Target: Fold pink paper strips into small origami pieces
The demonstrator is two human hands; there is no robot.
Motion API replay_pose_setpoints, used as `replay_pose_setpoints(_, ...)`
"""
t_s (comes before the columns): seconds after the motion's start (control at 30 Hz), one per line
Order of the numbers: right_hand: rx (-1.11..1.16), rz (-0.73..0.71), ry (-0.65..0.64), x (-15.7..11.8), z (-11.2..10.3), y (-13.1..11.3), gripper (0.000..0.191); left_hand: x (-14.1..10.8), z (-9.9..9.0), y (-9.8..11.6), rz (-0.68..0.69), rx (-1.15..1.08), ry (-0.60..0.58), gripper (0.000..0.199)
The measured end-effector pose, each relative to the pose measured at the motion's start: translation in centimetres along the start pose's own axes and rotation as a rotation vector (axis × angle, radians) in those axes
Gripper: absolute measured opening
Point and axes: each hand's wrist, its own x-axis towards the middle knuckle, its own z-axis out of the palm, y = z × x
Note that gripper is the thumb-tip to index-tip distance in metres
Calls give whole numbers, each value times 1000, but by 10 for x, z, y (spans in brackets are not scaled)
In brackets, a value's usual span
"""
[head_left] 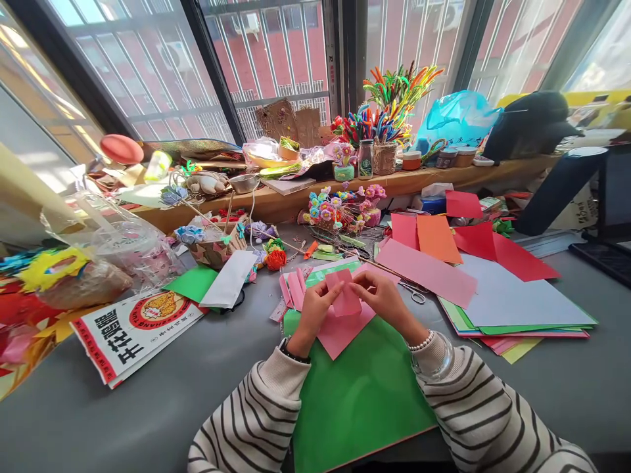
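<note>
A small pink paper piece (346,303) is held up between my two hands above the green board (365,401). My left hand (315,309) pinches its left side, thumb on the front. At its upper right edge, my right hand (382,299) has thumb and fingertips pressed together on the paper. Beneath lies a larger pink sheet (335,343), one corner pointing toward me. Folded pink strips (294,289) rest just left of my left hand. Scissors (418,295) lie right of my right hand, partly covered by a long pink sheet (426,272).
Stacked coloured paper (527,299) with red and orange sheets (438,239) lies at the right. At the left are a printed paper bag (138,335), a green sheet (190,282) and a white packet (229,279). Crochet flowers (328,210) stand behind, below a crowded windowsill (276,203).
</note>
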Motion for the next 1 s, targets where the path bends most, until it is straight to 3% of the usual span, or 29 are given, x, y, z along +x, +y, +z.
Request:
replay_pose_setpoints(0.2,-110,-105,157,-3,1,-1,11,0,2,-2,-13,64,-58,28)
replay_pose_setpoints(0.4,-379,-384,231,-6,6,3,12,0,1,-2,18,79,-31,31)
replay_pose_setpoints(0.57,-530,-585,217,-8,5,4,15,-1,2,-2,73,68,-26,31)
replay_pose_setpoints(0.83,-701,-698,204,-9,3,-1,16,-1,1,-2,110,64,-2,29)
replay_pose_setpoints(1.0,-741,-648,195,-10,3,-1,18,-2,1,1,117,61,7,29)
